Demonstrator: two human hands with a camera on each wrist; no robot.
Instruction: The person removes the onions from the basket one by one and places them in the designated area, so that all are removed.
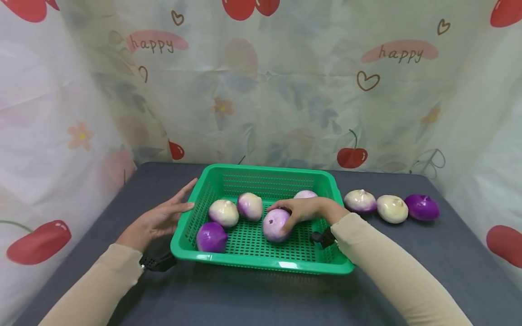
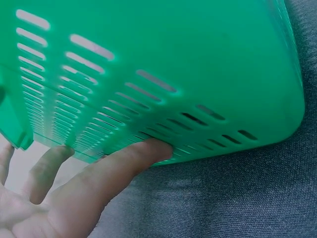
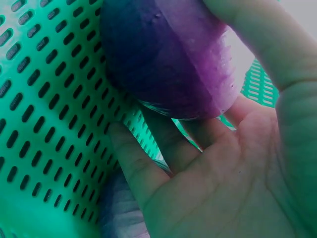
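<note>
A green plastic basket (image 1: 261, 268) with slotted walls stands on the table, several purple and white onions inside it. My right hand (image 1: 303, 212) reaches in and grips a pale purple onion (image 1: 275, 225) between thumb and fingers; its darker purple side (image 3: 168, 59) shows in the right wrist view. Behind that hand sits another pale onion (image 1: 305, 194), partly hidden. Along the basket's left are a purple onion (image 1: 212, 237), a white one (image 1: 223, 213) and a white-and-purple one (image 1: 250, 206). My left hand (image 1: 165, 217), fingers extended, touches the basket's left outer wall (image 2: 208, 64).
To the right of the basket, a row holds a white-and-purple onion (image 1: 360, 201), a cream onion (image 1: 392, 208) and a deep purple onion (image 1: 422, 207). The dark grey table (image 1: 244, 299) ends at a printed curtain (image 1: 277, 113) behind and at both sides.
</note>
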